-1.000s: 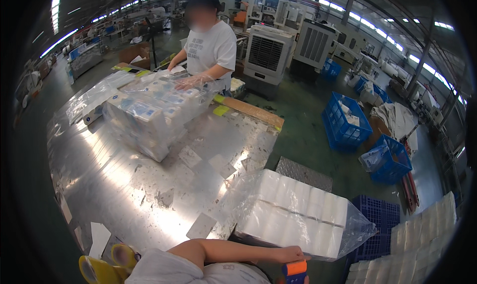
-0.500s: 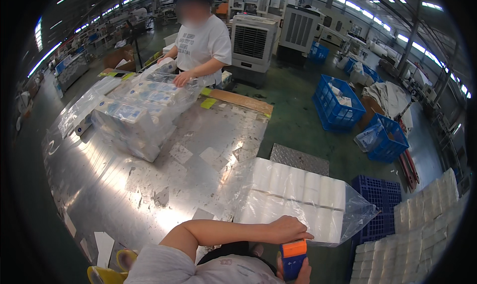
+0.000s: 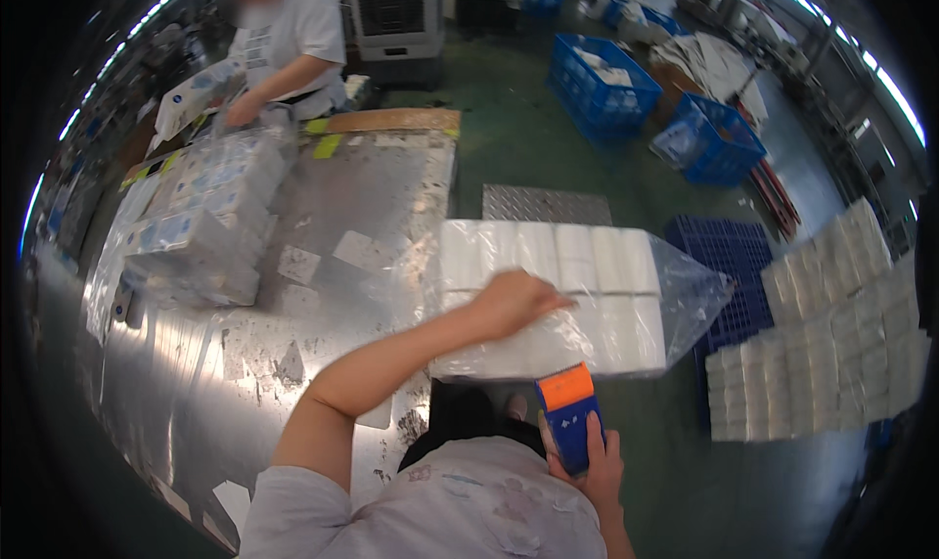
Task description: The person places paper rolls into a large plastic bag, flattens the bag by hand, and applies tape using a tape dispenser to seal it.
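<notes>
A clear bag of white rolls [image 3: 562, 300] overhangs the table edge; blue-and-white wrapped packs [image 3: 205, 217] stacked far left.

Your left hand [image 3: 514, 303] presses on a glossy, crinkled clear-plastic bag [image 3: 587, 300] of soft, matt white paper rolls, while your right hand [image 3: 592, 461] grips a smooth hard-plastic handheld device [image 3: 569, 412] in orange and blue. The table [image 3: 245, 363] beneath is bare sheet metal, shiny yet scuffed and patched with worn tape, and carries a stack of film-wrapped packs [image 3: 201, 222] that glint. Beyond it, a ridged metal tread plate [image 3: 543, 204] lies on the matt green floor [image 3: 509, 119] near blue plastic lattice crates [image 3: 602, 85].
</notes>
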Demonstrator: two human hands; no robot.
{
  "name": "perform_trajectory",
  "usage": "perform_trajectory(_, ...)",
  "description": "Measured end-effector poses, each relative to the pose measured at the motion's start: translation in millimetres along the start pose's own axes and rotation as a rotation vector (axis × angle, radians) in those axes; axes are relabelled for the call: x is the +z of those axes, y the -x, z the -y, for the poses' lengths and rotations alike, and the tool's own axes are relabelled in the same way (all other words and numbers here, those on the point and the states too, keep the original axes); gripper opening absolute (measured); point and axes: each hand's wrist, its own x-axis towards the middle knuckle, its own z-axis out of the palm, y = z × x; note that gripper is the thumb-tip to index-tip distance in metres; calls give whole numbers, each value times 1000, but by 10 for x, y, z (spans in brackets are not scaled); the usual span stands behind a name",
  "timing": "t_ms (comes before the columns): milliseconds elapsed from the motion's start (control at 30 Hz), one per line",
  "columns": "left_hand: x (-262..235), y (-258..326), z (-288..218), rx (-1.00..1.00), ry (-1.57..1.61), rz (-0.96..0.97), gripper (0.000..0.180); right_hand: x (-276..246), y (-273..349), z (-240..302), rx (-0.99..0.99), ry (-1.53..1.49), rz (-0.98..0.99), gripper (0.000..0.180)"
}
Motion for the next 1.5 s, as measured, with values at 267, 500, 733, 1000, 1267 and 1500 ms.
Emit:
perform_trajectory(267,-759,-760,627,-75,-281,-88,47,2,318,-195,149,-29,50,76)
perform_trajectory(500,-573,-1460,1070,18,-558,-79,51,247,-131,-51,139,-47,27,70)
perform_trajectory(733,138,-1711,1681,-141,-404,193,51,417,-201,-148,234,-26,72,66)
perform_trajectory(1000,486,-1737,2181,-296,-175,572,43,546,-135,-261,216,-15,75,65)
perform_trajectory(1267,174,-1554,1513,-380,-126,178,47,538,-170,-237,180,36,16,69)
perform_trajectory(1500,-75,-1274,1126,-327,-193,78,65,543,44,-133,317,-67,58,75)
